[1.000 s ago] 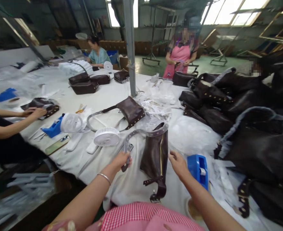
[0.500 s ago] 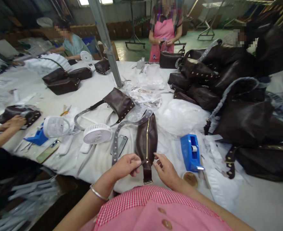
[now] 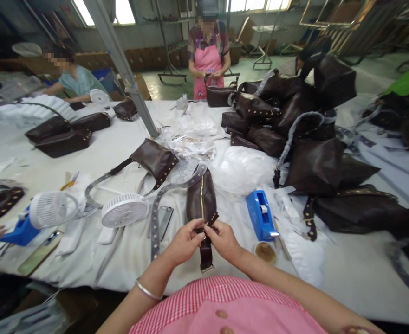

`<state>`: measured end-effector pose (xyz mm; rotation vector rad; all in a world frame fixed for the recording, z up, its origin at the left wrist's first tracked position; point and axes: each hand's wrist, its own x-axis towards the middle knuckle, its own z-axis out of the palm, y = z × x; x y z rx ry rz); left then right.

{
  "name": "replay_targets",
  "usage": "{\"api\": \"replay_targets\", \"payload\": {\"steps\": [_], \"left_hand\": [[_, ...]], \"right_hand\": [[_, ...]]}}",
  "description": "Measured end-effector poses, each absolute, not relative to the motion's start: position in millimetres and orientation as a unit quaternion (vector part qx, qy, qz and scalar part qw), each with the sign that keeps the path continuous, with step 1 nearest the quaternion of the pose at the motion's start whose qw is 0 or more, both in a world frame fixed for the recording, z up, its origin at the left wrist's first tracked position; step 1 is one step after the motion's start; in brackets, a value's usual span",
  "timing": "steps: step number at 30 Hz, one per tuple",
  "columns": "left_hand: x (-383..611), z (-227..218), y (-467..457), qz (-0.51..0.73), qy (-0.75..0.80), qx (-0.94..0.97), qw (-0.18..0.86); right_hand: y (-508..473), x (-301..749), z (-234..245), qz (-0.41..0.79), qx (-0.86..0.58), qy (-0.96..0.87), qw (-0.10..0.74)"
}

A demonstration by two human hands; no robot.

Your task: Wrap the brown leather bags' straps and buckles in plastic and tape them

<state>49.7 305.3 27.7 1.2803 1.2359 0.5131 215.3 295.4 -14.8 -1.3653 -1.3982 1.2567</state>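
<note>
A dark brown leather bag (image 3: pixel 192 197) lies in front of me, its gold zipper (image 3: pixel 202 195) running lengthwise. Its short strap end with a metal buckle (image 3: pixel 207 269) points toward me. Over the zipper's near end, my left hand (image 3: pixel 186 240) and my right hand (image 3: pixel 224 240) meet with pinched fingers. A short dark leather strip with small studs (image 3: pixel 214 217) sticks up from the right fingertips. The left fingertips close on its lower part at the zipper end, where the fingers hide the detail. A plastic-wrapped studded strap (image 3: pixel 155 215) curves left of the bag.
On the right are a blue tape dispenser (image 3: pixel 260 215), a tape roll (image 3: pixel 265 253) and a heap of dark bags (image 3: pixel 312 162). To the left lie a phone (image 3: pixel 165 222), a white fan (image 3: pixel 125 209) and another bag (image 3: pixel 153 160). A co-worker in a pink apron (image 3: pixel 207 60) stands opposite.
My right hand, apart from the strip before, has come in and closed on it beside my left hand. The view has turned right. The co-worker's hand at left has left the bag there.
</note>
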Motion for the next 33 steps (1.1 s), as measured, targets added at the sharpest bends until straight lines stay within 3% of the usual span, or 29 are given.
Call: {"api": "replay_targets", "payload": {"steps": [10,14,21,27,33], "left_hand": [[57.7,9.7,316.0,0.189,0.576,0.600,0.522],[44.8,6.9,316.1,0.191,0.593,0.550,0.557],[51.1,1.5,307.1,0.113,0.587,0.544,0.589],[61.2,-1.0,308.9,0.108,0.588,0.548,0.585],[60.1,-2.3,309.3,0.108,0.602,0.558,0.561]], "right_hand": [[291.4,234.0,-17.2,0.453,-0.567,-0.576,0.376],[272.4,282.0,-26.7,0.381,-0.618,-0.597,0.341],[200.9,379.7,-75.1,0.289,-0.732,-0.594,0.167],[167.0,390.2,-117.5,0.240,-0.754,-0.611,0.010],[174.8,416.1,-119.9,0.211,-0.795,-0.565,0.066]]}}
